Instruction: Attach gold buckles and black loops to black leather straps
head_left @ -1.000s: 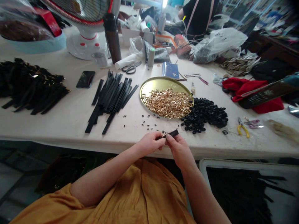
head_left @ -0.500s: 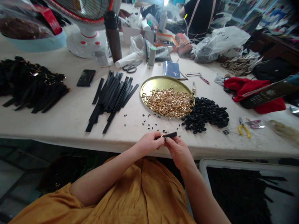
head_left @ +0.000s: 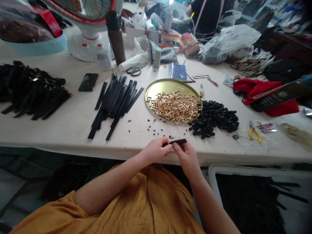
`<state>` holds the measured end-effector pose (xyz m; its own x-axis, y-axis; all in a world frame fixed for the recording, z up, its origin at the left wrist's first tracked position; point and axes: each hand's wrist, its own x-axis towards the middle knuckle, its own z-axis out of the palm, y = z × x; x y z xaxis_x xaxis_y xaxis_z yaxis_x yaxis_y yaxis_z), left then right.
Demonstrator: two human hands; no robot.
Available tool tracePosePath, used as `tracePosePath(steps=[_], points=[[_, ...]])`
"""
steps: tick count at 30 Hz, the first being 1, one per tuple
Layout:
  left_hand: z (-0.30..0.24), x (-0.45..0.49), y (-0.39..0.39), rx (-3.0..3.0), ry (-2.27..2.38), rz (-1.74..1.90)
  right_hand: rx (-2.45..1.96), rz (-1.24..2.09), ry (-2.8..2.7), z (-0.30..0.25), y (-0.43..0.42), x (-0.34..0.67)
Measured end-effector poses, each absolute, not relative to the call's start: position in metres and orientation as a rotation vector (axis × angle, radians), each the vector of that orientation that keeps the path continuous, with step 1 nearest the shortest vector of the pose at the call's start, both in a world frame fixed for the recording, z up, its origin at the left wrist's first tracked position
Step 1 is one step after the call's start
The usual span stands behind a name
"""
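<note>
My left hand [head_left: 156, 150] and my right hand [head_left: 187, 155] meet at the table's front edge. Both pinch a short black strap [head_left: 178, 141], whose free end sticks out to the right. Where the fingertips meet, a small part sits on the strap's left end; I cannot make it out. Just beyond the hands stands a round gold tray [head_left: 162, 86] heaped with small gold metal clips [head_left: 175, 106]. A heap of black rings [head_left: 214, 118] lies to its right. A fan of loose black straps [head_left: 114, 102] lies to the left.
A big pile of black straps [head_left: 29, 89] lies far left, a phone [head_left: 88, 82] behind the loose ones. Yellow pliers [head_left: 253, 132] and red cloth [head_left: 263, 92] are at right. A fan base [head_left: 89, 45], dark bottle [head_left: 114, 35], scissors [head_left: 136, 70] and bags crowd the back. Small black bits [head_left: 156, 128] dot the table.
The hands stay together at the table's edge. The strap's free end has levelled out a little; the fingers shifted only slightly.
</note>
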<state>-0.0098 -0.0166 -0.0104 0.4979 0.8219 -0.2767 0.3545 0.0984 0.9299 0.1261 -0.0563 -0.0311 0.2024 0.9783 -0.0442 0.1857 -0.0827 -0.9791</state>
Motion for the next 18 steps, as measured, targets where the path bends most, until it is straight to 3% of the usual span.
tracePosePath(steps=[8, 18], points=[[-0.011, -0.012, -0.013, 1.600, 1.117, 0.443, -1.498, 0.773, -1.233, -0.037, -0.051, 0.124], [-0.011, -0.003, -0.002, 1.629, 1.092, 0.347, -1.437, 1.031, -1.200, -0.042, -0.047, 0.139]])
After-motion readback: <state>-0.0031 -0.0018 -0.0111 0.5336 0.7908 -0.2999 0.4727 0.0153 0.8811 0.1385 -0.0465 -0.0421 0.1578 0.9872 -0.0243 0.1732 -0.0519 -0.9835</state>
